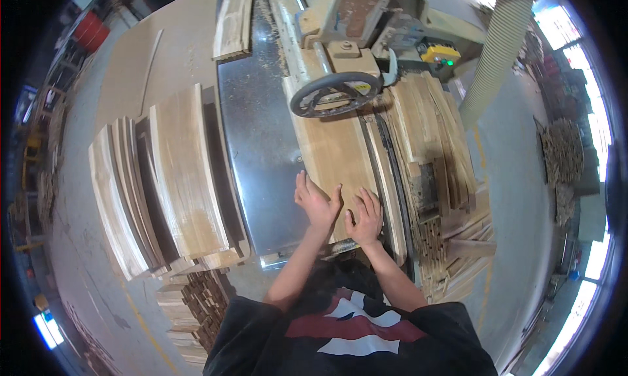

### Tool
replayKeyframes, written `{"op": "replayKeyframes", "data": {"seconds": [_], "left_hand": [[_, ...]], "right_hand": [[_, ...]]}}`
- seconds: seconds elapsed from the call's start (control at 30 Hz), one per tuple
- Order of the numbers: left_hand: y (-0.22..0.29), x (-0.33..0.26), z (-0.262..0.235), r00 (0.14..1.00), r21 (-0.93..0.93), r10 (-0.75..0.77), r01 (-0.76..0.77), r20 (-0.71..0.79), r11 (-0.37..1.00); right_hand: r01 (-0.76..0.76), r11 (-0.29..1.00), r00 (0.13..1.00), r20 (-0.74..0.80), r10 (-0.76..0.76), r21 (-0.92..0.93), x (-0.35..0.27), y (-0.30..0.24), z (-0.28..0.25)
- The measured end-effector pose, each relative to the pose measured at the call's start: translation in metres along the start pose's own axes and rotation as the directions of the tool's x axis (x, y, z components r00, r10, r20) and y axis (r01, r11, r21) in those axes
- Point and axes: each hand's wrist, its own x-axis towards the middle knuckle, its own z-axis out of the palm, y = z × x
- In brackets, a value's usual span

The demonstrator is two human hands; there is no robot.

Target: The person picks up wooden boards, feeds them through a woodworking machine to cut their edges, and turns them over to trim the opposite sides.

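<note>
A wide wooden board [337,150] lies lengthwise on the metal machine table [261,160], its far end running beneath the machine head with the black handwheel [335,95]. At the board's near left edge is my left hand [318,203], fingers stretched and thumb apart, with nothing in its grasp. My right hand [365,219] rests on the near right part of the board, fingers extended forward and the thumb spread. Whether each palm presses fully on the wood cannot be made out. Alongside the board's right edge runs a narrow wooden strip [384,199].
Stacked boards [186,173] stand on the left beside the table, with more planks [121,199] farther left. Another board stack [233,19] sits at the far left of the table. On the right are piled strips [418,121], a ribbed hose [500,46] and a yellow switch box [439,53].
</note>
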Motion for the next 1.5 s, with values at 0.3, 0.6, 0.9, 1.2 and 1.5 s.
{"op": "replayKeyframes", "data": {"seconds": [0.3,0.6,0.9,1.2,1.5], "left_hand": [[-0.001,-0.024,-0.004,0.999,-0.006,0.038,-0.038,0.036,0.999],[-0.005,-0.141,-0.056,0.963,0.024,0.086,-0.095,0.255,0.995],[-0.004,-0.151,-0.039,0.976,0.178,0.002,-0.042,0.216,0.983],[-0.012,-0.144,-0.030,0.996,0.252,-0.027,0.006,0.080,0.968],[-0.031,-0.131,-0.036,0.996,0.239,-0.074,0.059,0.054,0.969]], "right_hand": [[-0.045,0.984,0.966,0.243,0.087,-0.175,-0.017,-0.002,-0.014],[-0.021,1.000,0.888,0.460,0.008,0.023,-0.146,0.008,-0.077],[0.028,0.996,0.933,0.357,-0.056,0.082,-0.153,0.016,-0.068],[-0.014,0.996,0.959,0.282,-0.012,0.090,-0.138,0.006,-0.053],[-0.046,0.923,0.991,0.134,-0.005,0.381,-0.113,0.012,-0.038]]}}
